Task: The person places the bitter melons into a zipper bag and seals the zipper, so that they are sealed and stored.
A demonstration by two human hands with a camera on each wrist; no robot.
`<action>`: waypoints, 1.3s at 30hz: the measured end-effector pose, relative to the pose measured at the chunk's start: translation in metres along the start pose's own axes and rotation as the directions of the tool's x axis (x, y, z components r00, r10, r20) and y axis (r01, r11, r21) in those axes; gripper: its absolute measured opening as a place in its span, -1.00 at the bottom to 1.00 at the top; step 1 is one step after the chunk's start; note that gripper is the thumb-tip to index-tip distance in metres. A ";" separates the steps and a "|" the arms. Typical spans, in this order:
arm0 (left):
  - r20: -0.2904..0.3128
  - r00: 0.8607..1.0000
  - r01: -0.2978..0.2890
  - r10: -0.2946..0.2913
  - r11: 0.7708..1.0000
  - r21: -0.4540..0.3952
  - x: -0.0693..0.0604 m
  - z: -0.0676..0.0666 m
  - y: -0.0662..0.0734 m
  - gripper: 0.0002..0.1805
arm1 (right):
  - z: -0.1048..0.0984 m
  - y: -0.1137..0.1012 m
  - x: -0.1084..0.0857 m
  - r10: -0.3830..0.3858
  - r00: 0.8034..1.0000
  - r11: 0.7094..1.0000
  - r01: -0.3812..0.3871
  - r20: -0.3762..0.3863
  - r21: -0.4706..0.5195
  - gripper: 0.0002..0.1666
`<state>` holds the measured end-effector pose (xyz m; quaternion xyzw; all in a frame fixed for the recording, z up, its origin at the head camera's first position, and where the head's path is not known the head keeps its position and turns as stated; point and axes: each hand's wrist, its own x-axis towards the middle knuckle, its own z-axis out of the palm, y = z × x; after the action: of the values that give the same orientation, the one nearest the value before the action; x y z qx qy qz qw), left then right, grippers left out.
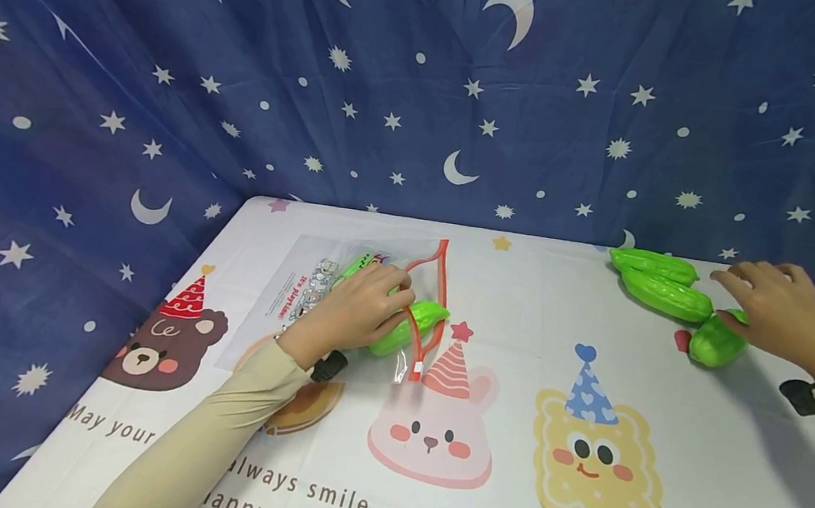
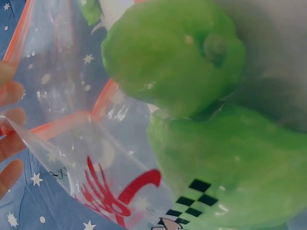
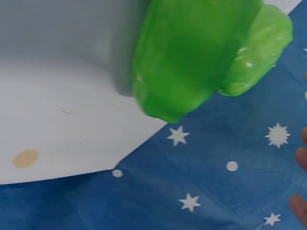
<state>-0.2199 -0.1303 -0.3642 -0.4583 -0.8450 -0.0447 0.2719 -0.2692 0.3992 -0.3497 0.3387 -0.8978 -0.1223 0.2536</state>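
Left hand (image 1: 352,306) pinches the bag (image 1: 272,280); right hand (image 1: 793,319), fingers apart, is by the gourds (image 1: 665,295) — looks like filling, so grip one next.

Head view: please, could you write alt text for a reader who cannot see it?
A person's left hand holds an open, orange-edged clear bag with green gourds inside. The right hand is close to three more gourds on a white, cartoon-printed tablecloth, before a starry blue backdrop.
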 end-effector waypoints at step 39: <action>-0.010 1.000 0.002 -0.002 1.000 0.002 0.000 0.000 0.001 -0.90 | 0.029 0.009 -0.039 0.187 0.919 0.982 -0.182 0.346 -0.047 -0.26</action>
<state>-0.2195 -0.1296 -0.3647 -0.4568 -0.8442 -0.0463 0.2766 -0.2649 0.4336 -0.3851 0.2239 -0.9555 -0.1622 0.1031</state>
